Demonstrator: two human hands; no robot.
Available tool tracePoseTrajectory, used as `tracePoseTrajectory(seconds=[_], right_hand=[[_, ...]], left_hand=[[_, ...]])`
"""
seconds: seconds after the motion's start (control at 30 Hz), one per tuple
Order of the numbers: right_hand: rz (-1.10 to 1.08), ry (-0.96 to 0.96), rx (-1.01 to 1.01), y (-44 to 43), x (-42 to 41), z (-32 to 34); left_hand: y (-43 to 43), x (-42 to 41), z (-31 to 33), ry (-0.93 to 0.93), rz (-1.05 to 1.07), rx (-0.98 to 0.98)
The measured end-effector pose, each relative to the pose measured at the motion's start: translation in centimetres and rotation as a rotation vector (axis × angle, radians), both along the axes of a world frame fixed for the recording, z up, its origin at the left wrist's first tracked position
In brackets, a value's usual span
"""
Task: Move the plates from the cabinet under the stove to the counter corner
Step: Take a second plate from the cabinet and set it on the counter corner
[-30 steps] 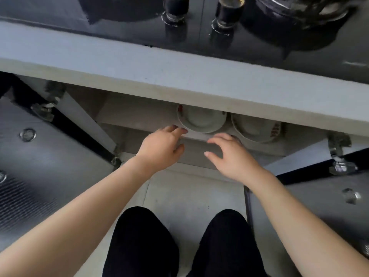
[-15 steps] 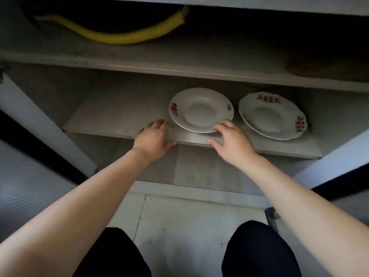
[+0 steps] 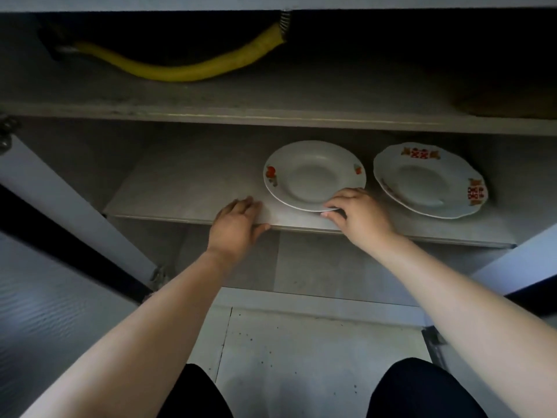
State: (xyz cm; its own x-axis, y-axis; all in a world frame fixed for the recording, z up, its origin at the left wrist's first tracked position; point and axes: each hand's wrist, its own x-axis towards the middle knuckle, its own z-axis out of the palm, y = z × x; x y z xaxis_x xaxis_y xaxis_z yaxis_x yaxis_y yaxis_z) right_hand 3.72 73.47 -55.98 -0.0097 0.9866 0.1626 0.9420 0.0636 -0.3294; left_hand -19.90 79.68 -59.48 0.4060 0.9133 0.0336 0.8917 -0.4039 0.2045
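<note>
Two white plates lie on the middle shelf point(image 3: 187, 191) of the open cabinet. The left plate point(image 3: 313, 173) has small red fruit marks on its rim. The right plate point(image 3: 428, 179) has a scalloped rim with red patterns. My right hand point(image 3: 358, 215) pinches the near edge of the left plate, fingers on top and thumb under the rim, which is raised slightly. My left hand point(image 3: 238, 224) rests flat on the shelf's front edge, just left of that plate, holding nothing.
A yellow hose point(image 3: 193, 70) curves along the dark upper shelf. Open cabinet doors stand at the left point(image 3: 60, 297) and right point(image 3: 518, 260). Below lies the pale floor point(image 3: 316, 357), with my dark-clad knees at the bottom.
The view has dropped from the stove top to inside the cabinet. My right hand has closed on the left plate's near rim; my left hand stays on the shelf edge.
</note>
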Motion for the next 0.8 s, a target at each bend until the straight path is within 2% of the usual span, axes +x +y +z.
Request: tracePoseTrajectory(seconds=[0.3, 0.43, 0.5, 0.63, 0.8], right_hand=[[-0.028, 0.067, 0.120, -2.9, 0.0, -1.1], [-0.027, 0.029, 0.131, -4.9, 0.4, -1.1], [-0.021, 0.027, 0.133, -5.5, 0.6, -1.0], [-0.032, 0.053, 0.138, -6.0, 0.5, -1.2], [-0.022, 0.077, 0.121, -6.1, 0.8, -1.3]], left_hand=[[0.4, -0.4, 0.1, 0.007, -0.002, -0.003], [0.6, -0.8, 1.2, -0.071, -0.032, -0.046], [0.8, -1.1, 2.2, -0.197, -0.010, -0.126], [0.8, 0.3, 3.9, -0.568, 0.194, -0.291], [0.2, 4.2, 4.5, -0.746, 0.284, -0.405]])
